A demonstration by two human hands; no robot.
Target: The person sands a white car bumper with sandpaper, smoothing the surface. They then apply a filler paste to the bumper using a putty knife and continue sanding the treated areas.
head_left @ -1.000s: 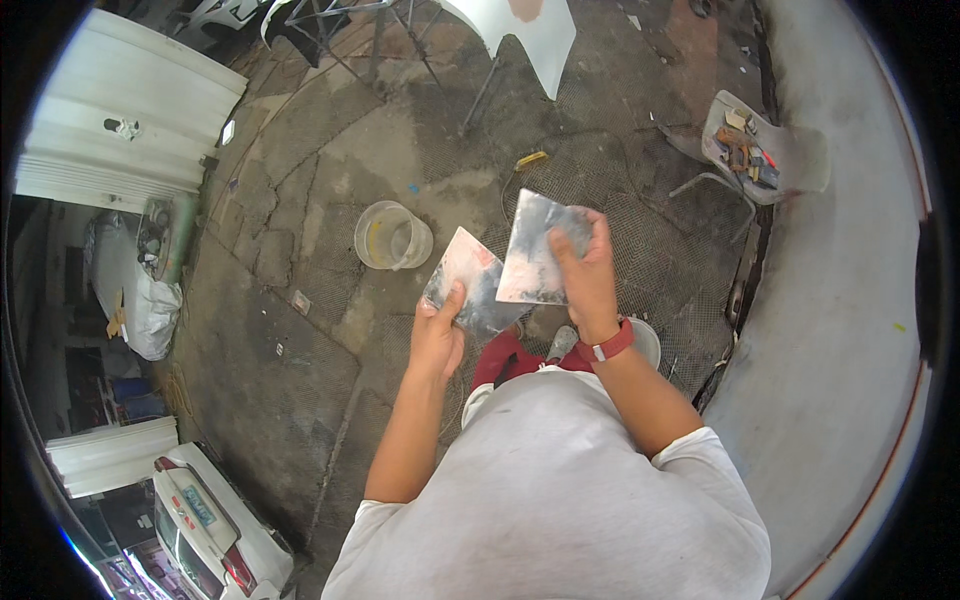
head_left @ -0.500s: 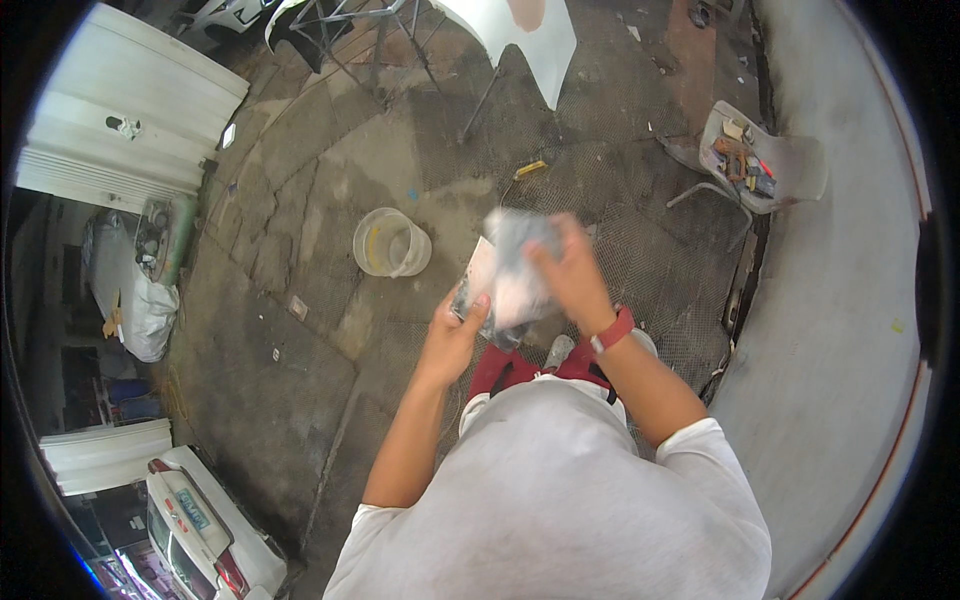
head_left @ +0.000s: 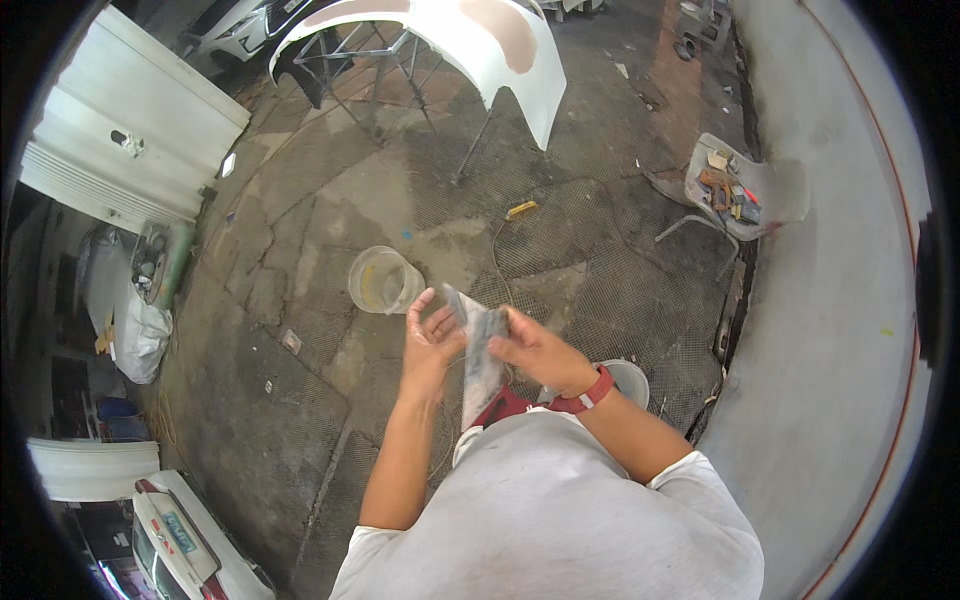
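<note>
A thin, floppy sheet, grey with pale pinkish patches, hangs in front of my waist; blur hides its exact kind. My right hand, with a red band at the wrist, is closed on its upper right part. Close by the sheet's left edge is my left hand, fingers apart and wet-looking; I cannot tell whether it touches the sheet. Just beyond that hand stands a clear plastic bucket on the floor.
A white car body panel rests on a metal stand ahead. At right, a chair holds several tools beside the grey wall. A yellow-handled tool lies on the floor. A second bucket is by my right forearm; a white car is lower left.
My left hand has come off the sheet and spread its fingers. My right hand has moved lower and left with the sheet. The view has tilted up, showing more of the panel.
</note>
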